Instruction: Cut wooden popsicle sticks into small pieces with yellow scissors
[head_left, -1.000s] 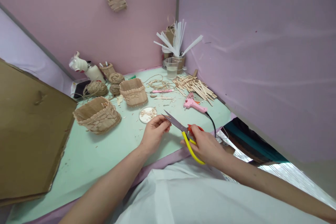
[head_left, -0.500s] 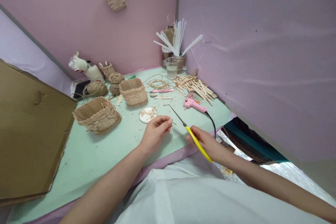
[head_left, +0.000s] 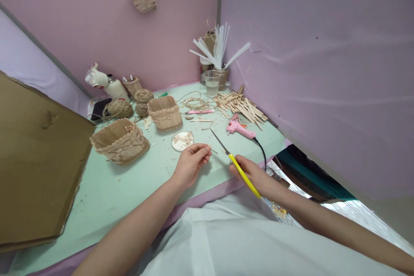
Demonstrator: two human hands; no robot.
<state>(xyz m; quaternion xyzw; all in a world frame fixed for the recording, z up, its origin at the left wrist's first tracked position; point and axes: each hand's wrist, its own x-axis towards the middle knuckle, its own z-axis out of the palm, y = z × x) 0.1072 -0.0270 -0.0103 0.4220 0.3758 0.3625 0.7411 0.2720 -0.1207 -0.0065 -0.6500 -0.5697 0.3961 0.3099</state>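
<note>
Craft workspace; scissors (head_left: pixel 239 167); glue gun (head_left: pixel 239 128); wood strips (head_left: pixel 246 109)

Scissors (head_left: pixel 243 174) in the right fingers (head_left: pixel 244 162) are super bright yellow at the handle with dark grey blades, and the glue gun (head_left: pixel 238 129) just past those is baby pink, black cord (head_left: pixel 262 148). Left of the left fingers (head_left: pixel 201 153) there's a tan basket (head_left: pixel 126 148) with a raised leafy pattern, all on a pale mint table (head_left: pixel 152 177).

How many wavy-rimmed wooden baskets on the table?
2. The nearer basket stands at left, beside the cardboard; the farther basket stands behind and right of it, just right of the twine balls. Others could be hidden behind the cardboard.
</note>
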